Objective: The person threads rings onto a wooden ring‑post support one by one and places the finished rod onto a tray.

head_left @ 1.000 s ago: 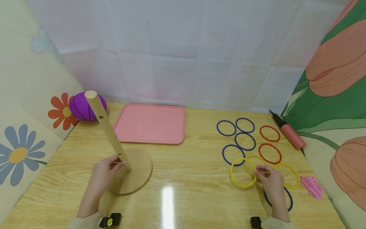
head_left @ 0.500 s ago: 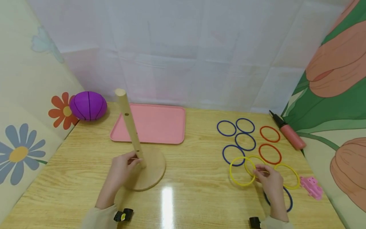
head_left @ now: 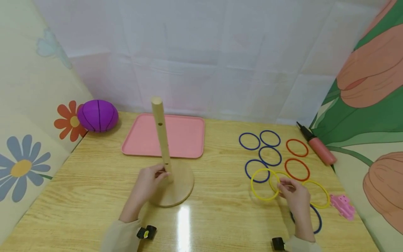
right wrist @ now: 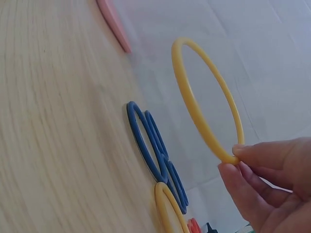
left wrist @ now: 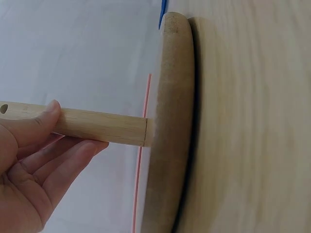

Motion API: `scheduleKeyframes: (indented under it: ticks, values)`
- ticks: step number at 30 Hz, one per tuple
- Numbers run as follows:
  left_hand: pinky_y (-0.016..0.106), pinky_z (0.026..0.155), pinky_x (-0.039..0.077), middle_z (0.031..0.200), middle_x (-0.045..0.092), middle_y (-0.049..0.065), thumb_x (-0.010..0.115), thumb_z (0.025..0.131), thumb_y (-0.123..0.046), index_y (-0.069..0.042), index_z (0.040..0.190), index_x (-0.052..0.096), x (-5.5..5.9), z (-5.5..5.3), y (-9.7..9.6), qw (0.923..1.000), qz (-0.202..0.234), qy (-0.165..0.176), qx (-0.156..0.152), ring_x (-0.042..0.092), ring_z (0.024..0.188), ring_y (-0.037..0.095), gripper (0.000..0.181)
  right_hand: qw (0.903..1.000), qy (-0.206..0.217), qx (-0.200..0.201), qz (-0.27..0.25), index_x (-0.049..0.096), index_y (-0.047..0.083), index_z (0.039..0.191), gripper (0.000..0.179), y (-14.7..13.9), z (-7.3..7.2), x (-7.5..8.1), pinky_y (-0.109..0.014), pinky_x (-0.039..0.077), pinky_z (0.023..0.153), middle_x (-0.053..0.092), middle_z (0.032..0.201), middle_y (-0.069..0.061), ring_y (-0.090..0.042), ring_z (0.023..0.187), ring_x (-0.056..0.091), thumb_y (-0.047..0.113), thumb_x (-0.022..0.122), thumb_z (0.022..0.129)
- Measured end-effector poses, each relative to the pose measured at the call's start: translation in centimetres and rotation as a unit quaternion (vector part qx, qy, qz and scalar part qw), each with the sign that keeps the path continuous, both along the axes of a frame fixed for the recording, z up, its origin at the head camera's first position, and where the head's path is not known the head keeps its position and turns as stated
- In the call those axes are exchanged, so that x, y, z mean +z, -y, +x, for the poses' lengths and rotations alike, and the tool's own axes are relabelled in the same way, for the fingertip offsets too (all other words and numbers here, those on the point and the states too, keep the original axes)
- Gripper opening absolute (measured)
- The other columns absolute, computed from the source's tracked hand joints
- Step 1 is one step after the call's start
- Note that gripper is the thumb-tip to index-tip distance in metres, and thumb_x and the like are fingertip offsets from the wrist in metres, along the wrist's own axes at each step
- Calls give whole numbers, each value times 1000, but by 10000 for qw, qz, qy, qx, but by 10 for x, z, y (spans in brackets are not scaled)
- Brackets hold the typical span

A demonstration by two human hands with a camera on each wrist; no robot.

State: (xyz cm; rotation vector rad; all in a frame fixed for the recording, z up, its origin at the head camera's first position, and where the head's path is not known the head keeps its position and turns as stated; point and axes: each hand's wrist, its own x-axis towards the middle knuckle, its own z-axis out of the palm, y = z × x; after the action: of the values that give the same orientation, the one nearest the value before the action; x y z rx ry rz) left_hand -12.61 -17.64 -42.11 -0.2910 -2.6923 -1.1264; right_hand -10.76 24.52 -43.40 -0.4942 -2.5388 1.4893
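Note:
My left hand point(head_left: 148, 183) grips the lower part of a wooden post point(head_left: 161, 134), which rises from a round wooden base point(head_left: 185, 182). In the left wrist view, thumb and fingers close round the post point(left wrist: 102, 124) a short way from the base. A dark line runs between base and table; whether the base is lifted I cannot tell. On the right, my right hand point(head_left: 295, 196) pinches a yellow ring point(right wrist: 191, 103) by its edge between thumb and fingers, holding it above the table. Another yellow ring point(head_left: 269, 183) lies behind it, partly hidden.
Several blue rings point(head_left: 249, 133), two red rings point(head_left: 297, 159) and a further yellow ring point(head_left: 329, 199) lie around the right hand. A pump point(head_left: 321, 150) and a pink toy point(head_left: 343, 205) sit at the right edge. Behind the post are a pink tray point(head_left: 189, 152) and a purple ball point(head_left: 99, 115).
The left hand has moved the post and base to the right, and the post now stands more upright in the head view. The right hand, with the yellow ring, has shifted slightly left and up.

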Motion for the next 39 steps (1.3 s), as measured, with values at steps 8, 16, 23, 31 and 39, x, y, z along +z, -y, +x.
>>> scheduleKeyframes:
  ticks: [8,16,23,31,39]
  values:
    - [39,71,62,89,73,21,67,86,-4,2,86,68,-2,-3,-20,9997,-42,105,-214,72,82,33,6,9999,-37,-12,-136,66,-4,114,26,4,-2,4,-21,61,66,70,96,-11,10,71,60,6,67,90]
    - [38,73,62,90,74,20,67,86,-5,2,85,68,-2,-7,-40,9993,38,155,-337,72,84,32,7,9996,-48,-6,-276,66,-4,114,26,8,-5,7,-18,60,65,70,91,-4,8,71,61,5,67,89]
    - [37,76,62,92,74,21,68,85,-4,2,90,70,-2,-9,-55,9984,193,255,-457,72,86,32,8,9996,-6,63,-274,65,-5,114,27,13,-9,12,-15,59,65,71,98,-10,8,72,61,7,67,90]
    - [34,73,62,90,75,18,69,84,-5,0,89,71,-4,-12,-69,9985,209,187,-460,73,83,28,8,9985,41,126,-529,65,-4,116,28,17,-12,18,-17,60,68,71,94,-1,5,75,64,7,67,90]
    - [32,71,62,87,75,15,70,84,-7,-1,89,71,-5,-14,-81,9986,170,22,-504,72,80,25,8,9958,-39,134,-910,63,-1,117,29,24,-18,30,-17,59,68,66,81,20,5,76,64,11,67,90]
